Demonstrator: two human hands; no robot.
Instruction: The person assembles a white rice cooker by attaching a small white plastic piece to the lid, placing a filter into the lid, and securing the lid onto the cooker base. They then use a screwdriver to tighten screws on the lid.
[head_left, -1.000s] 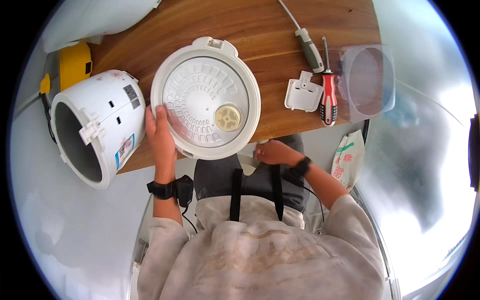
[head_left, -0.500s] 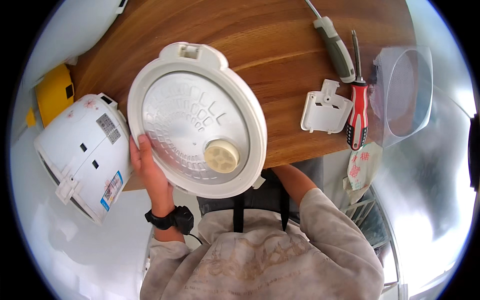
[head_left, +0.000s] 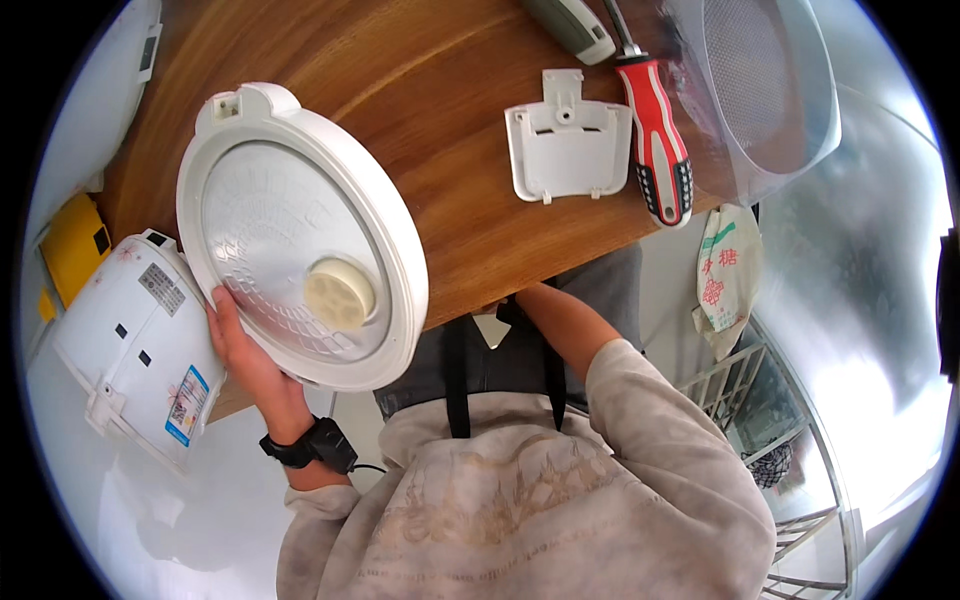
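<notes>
My left hand (head_left: 245,355) grips the lower left rim of a round white rice cooker lid (head_left: 404,300), with the thumb on the face turned toward me. The lid is held up on edge, tilted, in front of the wooden table. Its inner side shows a silvery metal plate (head_left: 255,200) with a cream round steam valve cap (head_left: 340,294) near the lower right. The right forearm (head_left: 570,325) reaches under the table's front edge; the hand's fingers are hidden there. Left of the lid lies the white rice cooker body (head_left: 125,330) with a flower pattern.
On the wooden table (head_left: 470,190) lie a small white plastic cover (head_left: 570,150), a red-and-black screwdriver (head_left: 660,140) and a grey-handled tool (head_left: 572,28). A clear plastic container (head_left: 815,110) stands at the right. Beyond the edge are a printed bag (head_left: 728,270) and a metal rack (head_left: 735,385). A yellow object (head_left: 75,245) sits at far left.
My view has swung, so the table things sit further up and left. The lid, still in my left hand, has turned a little more edge-on. My right hand stays under the table edge.
</notes>
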